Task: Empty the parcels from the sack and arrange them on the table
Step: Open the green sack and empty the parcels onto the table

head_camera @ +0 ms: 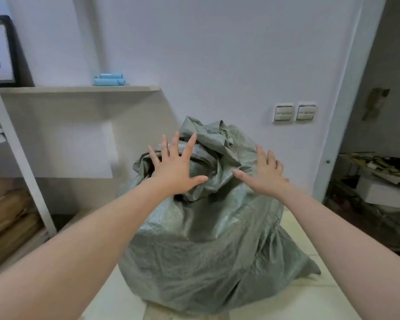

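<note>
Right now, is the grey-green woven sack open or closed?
Seemingly closed: the grey-green woven sack has its top folded over; no parcels show.

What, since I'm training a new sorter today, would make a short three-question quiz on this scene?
1. True or false: the left hand grips a parcel.
2. The grey-green sack is: A) lying flat and empty; B) standing and bulging, its top crumpled; C) hanging from a hook.
3. Fill in: the blue rolls lie on the ____.

Key:
1. False. The left hand and right hand are both open, fingers spread at the sack's top, and no parcel shows.
2. B.
3. Shelf.
</note>
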### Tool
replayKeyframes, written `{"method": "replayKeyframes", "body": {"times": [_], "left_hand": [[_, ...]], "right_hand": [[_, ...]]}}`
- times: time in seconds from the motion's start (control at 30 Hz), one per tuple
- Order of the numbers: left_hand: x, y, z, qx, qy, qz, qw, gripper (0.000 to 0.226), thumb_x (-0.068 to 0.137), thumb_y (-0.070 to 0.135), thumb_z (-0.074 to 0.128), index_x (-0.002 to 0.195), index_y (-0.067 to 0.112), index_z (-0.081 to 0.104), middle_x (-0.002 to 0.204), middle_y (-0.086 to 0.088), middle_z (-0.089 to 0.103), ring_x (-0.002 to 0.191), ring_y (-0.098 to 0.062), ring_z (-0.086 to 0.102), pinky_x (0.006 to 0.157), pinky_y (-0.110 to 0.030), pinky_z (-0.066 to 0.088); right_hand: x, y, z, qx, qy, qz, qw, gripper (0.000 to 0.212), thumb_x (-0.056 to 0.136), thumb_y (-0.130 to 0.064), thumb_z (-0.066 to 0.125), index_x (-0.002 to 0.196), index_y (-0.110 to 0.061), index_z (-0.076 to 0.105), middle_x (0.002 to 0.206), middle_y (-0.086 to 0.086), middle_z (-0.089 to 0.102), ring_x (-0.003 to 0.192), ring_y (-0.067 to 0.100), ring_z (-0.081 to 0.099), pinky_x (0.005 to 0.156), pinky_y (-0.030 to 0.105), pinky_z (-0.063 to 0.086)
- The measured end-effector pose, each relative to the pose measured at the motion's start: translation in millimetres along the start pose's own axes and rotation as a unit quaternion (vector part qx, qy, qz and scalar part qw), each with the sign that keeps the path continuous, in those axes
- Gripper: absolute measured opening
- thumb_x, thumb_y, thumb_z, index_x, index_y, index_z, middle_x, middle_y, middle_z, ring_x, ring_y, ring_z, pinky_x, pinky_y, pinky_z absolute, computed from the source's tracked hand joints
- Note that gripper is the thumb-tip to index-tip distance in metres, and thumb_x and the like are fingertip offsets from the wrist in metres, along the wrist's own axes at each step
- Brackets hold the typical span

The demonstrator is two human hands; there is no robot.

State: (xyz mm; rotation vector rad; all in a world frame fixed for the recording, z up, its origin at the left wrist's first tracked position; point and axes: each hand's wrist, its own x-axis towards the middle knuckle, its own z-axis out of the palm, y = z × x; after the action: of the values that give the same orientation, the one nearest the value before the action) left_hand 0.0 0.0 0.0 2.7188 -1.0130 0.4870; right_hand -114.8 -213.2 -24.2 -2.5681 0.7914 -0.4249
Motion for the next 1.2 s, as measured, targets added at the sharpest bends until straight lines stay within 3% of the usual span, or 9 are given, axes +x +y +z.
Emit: {"method": "replayKeyframes", "body": {"times": [0.17, 0.37, 0.57, 0.67, 0.77, 0.9, 1.07, 1.13, 1.2], "left_hand": [[4, 1, 14, 0.006, -0.003, -0.010, 1.000, 0.128, 0.065, 0.081, 0.061, 0.143, 0.041, -0.033, 0.156, -0.005, -0.033, 0.142, -0.039, -0.030, 0.108, -0.071, -0.010], [38, 2, 18, 0.076, -0.009, 0.038, 0.996, 0.143, 0.056, 0.079, 0.071, 0.140, 0.040, -0.038, 0.151, -0.006, -0.043, 0.137, -0.040, -0.038, 0.103, -0.077, -0.008], [80, 5, 39, 0.201, -0.096, 0.100, 0.970, 0.129, 0.053, 0.082, 0.069, 0.147, 0.051, -0.014, 0.152, -0.004, -0.041, 0.135, -0.044, -0.040, 0.096, -0.083, -0.010], [80, -3, 61, 0.201, -0.164, 0.078, 0.963, 0.116, 0.062, 0.074, 0.071, 0.150, 0.049, 0.000, 0.160, -0.004, -0.022, 0.144, -0.045, -0.021, 0.098, -0.083, -0.007], [74, -20, 73, 0.179, -0.163, 0.067, 0.968, 0.098, 0.070, 0.064, 0.073, 0.148, 0.048, 0.015, 0.159, -0.005, 0.009, 0.142, -0.040, 0.022, 0.098, -0.084, -0.002], [71, -40, 69, 0.116, -0.166, 0.040, 0.978, 0.077, 0.080, 0.052, 0.070, 0.143, 0.049, 0.026, 0.146, -0.003, 0.029, 0.126, -0.032, 0.047, 0.099, -0.083, 0.005], [59, -59, 65, 0.063, -0.149, 0.039, 0.986, 0.052, 0.089, 0.045, 0.063, 0.135, 0.052, 0.040, 0.137, -0.003, 0.040, 0.119, -0.026, 0.052, 0.106, -0.076, 0.007], [55, -69, 65, -0.027, -0.140, 0.012, 0.990, 0.049, 0.089, 0.030, 0.064, 0.130, 0.051, 0.046, 0.132, -0.004, 0.041, 0.104, -0.025, 0.056, 0.105, -0.060, 0.033], [51, -78, 64, -0.158, -0.113, -0.019, 0.981, 0.049, 0.090, 0.012, 0.060, 0.124, 0.046, 0.056, 0.128, -0.005, 0.040, 0.093, -0.022, 0.055, 0.088, -0.036, 0.048]], "right_hand": [[13, 11, 14, 0.042, -0.015, 0.014, 0.999, 0.119, 0.077, -0.077, 0.052, 0.152, -0.021, -0.021, 0.161, 0.020, -0.011, 0.147, 0.041, -0.009, 0.118, 0.055, 0.002], [30, 12, 31, 0.072, -0.037, 0.029, 0.996, 0.123, 0.071, -0.082, 0.053, 0.151, -0.027, -0.023, 0.161, 0.018, -0.011, 0.147, 0.042, -0.007, 0.117, 0.055, 0.005], [59, 19, 53, 0.062, -0.008, 0.075, 0.995, 0.132, 0.064, -0.082, 0.061, 0.148, -0.031, -0.026, 0.161, 0.017, -0.013, 0.147, 0.040, -0.010, 0.116, 0.061, 0.009], [68, 25, 66, 0.052, -0.005, 0.096, 0.994, 0.135, 0.062, -0.080, 0.065, 0.148, -0.030, -0.027, 0.162, 0.015, -0.008, 0.148, 0.038, -0.009, 0.115, 0.063, 0.011], [70, 18, 73, -0.011, 0.005, 0.094, 0.995, 0.133, 0.067, -0.072, 0.069, 0.150, -0.025, -0.022, 0.160, 0.016, 0.007, 0.146, 0.041, 0.003, 0.116, 0.060, 0.015], [75, 7, 80, -0.063, 0.071, 0.099, 0.991, 0.095, 0.079, -0.053, 0.070, 0.150, -0.012, 0.022, 0.149, 0.015, 0.028, 0.136, 0.038, 0.023, 0.111, 0.045, 0.026], [76, -9, 86, 0.018, 0.159, 0.079, 0.984, 0.028, 0.094, -0.037, 0.054, 0.112, -0.023, 0.071, 0.129, 0.008, 0.059, 0.124, 0.032, 0.043, 0.097, 0.030, 0.023], [70, -26, 83, 0.066, 0.170, 0.086, 0.980, 0.025, 0.096, -0.032, 0.051, 0.105, -0.023, 0.073, 0.120, 0.008, 0.065, 0.118, 0.034, 0.052, 0.097, 0.035, 0.036], [60, -45, 78, 0.105, 0.176, 0.088, 0.975, 0.026, 0.098, -0.027, 0.049, 0.103, -0.018, 0.072, 0.108, 0.010, 0.069, 0.107, 0.034, 0.060, 0.088, 0.037, 0.045]]}}
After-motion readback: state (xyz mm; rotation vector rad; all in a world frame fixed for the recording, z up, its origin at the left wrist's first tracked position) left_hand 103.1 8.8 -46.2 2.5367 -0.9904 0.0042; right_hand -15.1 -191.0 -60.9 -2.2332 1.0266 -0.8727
